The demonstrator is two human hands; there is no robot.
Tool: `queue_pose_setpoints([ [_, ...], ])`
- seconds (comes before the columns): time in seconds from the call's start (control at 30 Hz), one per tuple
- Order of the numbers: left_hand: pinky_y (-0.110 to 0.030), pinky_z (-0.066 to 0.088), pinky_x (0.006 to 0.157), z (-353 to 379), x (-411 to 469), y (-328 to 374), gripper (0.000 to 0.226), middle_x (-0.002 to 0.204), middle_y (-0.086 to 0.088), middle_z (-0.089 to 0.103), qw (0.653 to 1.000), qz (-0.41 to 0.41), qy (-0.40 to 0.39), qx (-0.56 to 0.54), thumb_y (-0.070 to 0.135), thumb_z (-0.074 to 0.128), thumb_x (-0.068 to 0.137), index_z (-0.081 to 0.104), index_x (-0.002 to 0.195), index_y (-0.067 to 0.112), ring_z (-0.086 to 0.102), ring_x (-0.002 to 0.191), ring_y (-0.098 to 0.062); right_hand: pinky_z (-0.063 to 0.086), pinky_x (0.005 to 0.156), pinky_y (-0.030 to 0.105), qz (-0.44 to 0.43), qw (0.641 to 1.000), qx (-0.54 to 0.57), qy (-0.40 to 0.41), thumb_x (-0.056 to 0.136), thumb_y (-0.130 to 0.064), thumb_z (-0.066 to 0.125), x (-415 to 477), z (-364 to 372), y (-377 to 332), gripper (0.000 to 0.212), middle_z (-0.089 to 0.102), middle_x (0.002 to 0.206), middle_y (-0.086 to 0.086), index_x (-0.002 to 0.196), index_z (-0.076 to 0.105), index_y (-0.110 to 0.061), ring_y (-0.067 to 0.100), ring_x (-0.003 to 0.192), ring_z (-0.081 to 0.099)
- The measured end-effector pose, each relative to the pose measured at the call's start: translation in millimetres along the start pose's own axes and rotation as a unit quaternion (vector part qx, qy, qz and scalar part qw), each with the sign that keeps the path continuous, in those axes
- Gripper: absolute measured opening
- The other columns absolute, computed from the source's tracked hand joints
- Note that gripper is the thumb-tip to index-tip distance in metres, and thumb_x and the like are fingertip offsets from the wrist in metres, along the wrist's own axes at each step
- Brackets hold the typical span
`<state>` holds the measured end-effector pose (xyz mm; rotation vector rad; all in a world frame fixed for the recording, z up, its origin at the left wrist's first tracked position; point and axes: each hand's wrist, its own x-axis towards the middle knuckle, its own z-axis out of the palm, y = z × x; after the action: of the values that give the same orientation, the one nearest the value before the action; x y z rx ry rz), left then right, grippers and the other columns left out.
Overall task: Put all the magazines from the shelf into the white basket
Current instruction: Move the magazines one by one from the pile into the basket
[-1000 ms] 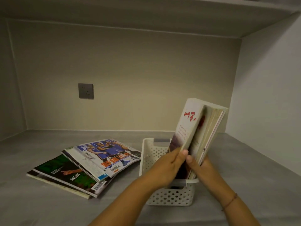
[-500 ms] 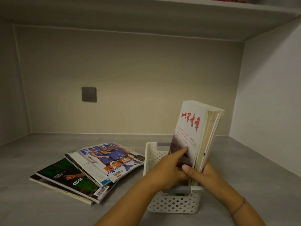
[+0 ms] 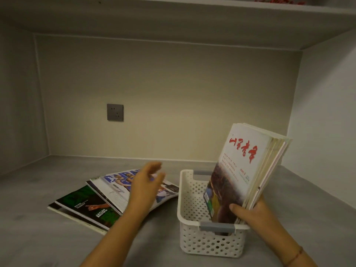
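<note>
A white perforated basket (image 3: 190, 197) with grey handles stands on the grey shelf. A bundle of magazines (image 3: 242, 170), its front cover white with red script, stands upright in the basket's right side and leans right. My right hand (image 3: 250, 212) grips the bundle's lower edge at the basket rim. My left hand (image 3: 144, 187) hovers open, fingers spread, above a fanned pile of flat magazines (image 3: 90, 207) to the left of the basket; the pile includes a blue basketball cover and a green one.
The shelf surface (image 3: 57, 247) runs between a left wall, a back wall with a grey power socket (image 3: 115, 112), and a right wall (image 3: 327, 122) close behind the basket. Another shelf board (image 3: 173, 16) lies overhead.
My left hand has let go of the upright bundle and moved left over the flat pile. The bundle now sits lower in the basket, held by the right hand alone.
</note>
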<state>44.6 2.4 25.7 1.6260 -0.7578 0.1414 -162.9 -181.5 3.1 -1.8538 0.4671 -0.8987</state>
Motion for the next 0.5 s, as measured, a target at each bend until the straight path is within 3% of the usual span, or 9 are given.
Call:
queue_pose_setpoints([
  [0.07,-0.046,0.046,0.099,-22,18,-33,0.051,0.133,-0.007,0.054,0.978,-0.129,0.089,0.139,0.042,0.065,0.085,0.051,0.130,0.021,0.051,0.121,-0.025,0.043,0.080,0.016,0.005,1.000,0.002,0.002,0.074,0.001,0.070,1,1,0,0.077,0.048,0.123,0.000,0.138,0.030,-0.014,0.015,0.107,0.048],
  [0.17,-0.050,0.028,0.112,-41,32,-77,0.104,0.149,-0.018,0.035,0.882,-0.290,0.025,0.370,0.078,0.056,0.068,0.031,0.144,0.012,0.031,0.137,-0.036,0.042,0.086,0.025,0.012,1.000,0.001,0.008,0.074,0.000,0.071,1,3,-1,0.079,0.046,0.121,0.000,0.139,0.028,-0.014,0.017,0.109,0.046],
  [0.23,-0.050,0.015,0.117,-43,33,-95,0.123,0.155,-0.019,0.023,0.845,-0.334,-0.004,0.417,0.089,0.051,0.057,0.020,0.148,0.010,0.019,0.143,-0.036,0.041,0.084,0.024,0.015,1.000,0.005,0.010,0.073,0.000,0.072,0,3,-1,0.080,0.045,0.121,-0.001,0.139,0.028,-0.014,0.016,0.109,0.046],
  [0.4,-0.050,0.012,0.118,-47,38,-105,0.114,0.155,-0.020,0.022,0.840,-0.335,-0.031,0.426,0.079,0.058,0.065,0.016,0.149,0.015,0.018,0.144,-0.036,0.040,0.085,0.024,0.016,1.000,-0.001,0.016,0.074,-0.002,0.072,-2,2,-3,0.078,0.047,0.120,0.000,0.139,0.030,-0.013,0.017,0.107,0.047],
  [0.5,-0.046,0.029,0.112,-60,38,-102,0.103,0.147,-0.017,0.038,0.866,-0.317,-0.047,0.385,0.064,0.068,0.070,0.021,0.146,0.013,0.037,0.135,-0.034,0.041,0.077,0.015,0.015,1.000,0.002,0.018,0.074,-0.001,0.071,-3,2,-6,0.077,0.047,0.120,-0.001,0.139,0.031,-0.012,0.016,0.106,0.047],
])
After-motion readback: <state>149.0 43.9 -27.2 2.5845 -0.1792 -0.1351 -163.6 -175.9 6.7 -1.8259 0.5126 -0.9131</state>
